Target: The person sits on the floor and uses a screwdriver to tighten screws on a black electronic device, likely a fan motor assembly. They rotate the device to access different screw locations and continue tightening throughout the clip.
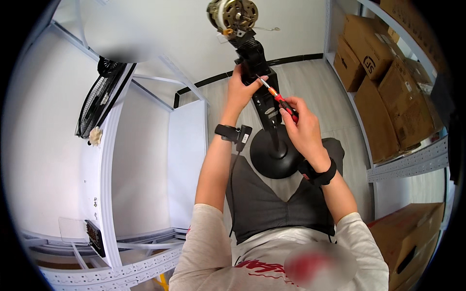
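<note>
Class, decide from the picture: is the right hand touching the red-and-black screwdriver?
Touching. The head view shows the fingers of the right hand wrapped against the screwdriver at its handle end, no gap between them.

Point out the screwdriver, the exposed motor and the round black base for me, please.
Screwdriver point(277, 96), head view: on its handle's red front part.
Exposed motor point(238, 15), head view: on its round metal face.
Round black base point(275, 164), head view: on its disc.

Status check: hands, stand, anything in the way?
Right hand gripping red-black screwdriver. Left hand on black stand, exposed motor up top. Possibly in the way: left thumb, beside screwdriver's shaft.
</note>
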The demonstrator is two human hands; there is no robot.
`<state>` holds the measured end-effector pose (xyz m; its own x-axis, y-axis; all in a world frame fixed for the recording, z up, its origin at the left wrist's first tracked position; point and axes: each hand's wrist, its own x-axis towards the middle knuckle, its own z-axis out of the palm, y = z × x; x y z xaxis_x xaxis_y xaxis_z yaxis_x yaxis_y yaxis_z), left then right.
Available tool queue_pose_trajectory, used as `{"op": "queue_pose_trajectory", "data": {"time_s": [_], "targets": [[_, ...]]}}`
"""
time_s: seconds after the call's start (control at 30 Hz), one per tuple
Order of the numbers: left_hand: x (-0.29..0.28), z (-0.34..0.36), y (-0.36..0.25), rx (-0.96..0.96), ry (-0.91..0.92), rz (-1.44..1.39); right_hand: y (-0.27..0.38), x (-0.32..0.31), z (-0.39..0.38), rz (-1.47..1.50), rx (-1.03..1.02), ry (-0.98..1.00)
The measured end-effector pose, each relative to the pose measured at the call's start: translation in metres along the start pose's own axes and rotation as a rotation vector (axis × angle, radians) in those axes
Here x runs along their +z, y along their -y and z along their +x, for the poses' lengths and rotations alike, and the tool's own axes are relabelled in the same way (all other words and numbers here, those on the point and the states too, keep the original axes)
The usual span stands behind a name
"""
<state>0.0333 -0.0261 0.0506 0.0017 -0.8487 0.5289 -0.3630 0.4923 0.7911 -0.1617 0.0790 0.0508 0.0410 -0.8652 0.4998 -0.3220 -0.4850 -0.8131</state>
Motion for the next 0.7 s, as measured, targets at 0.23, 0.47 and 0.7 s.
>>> {"op": "queue_pose_trajectory", "data": {"time_s": [0.23, 0.47, 0.7], "targets": [[-0.001, -0.012, -0.008, -0.073, -0.088, 0.033, 0.017, 0.006, 0.007, -0.17, -0.193, -0.105], [-0.002, -0.016, -0.017, -0.096, -0.091, 0.04, 0.045, 0.013, 0.012, -0.425, -0.207, -0.061], [-0.003, -0.016, -0.02, -0.138, -0.108, 0.072, 0.054, 0.022, 0.01, -0.575, -0.225, -0.072]]}}
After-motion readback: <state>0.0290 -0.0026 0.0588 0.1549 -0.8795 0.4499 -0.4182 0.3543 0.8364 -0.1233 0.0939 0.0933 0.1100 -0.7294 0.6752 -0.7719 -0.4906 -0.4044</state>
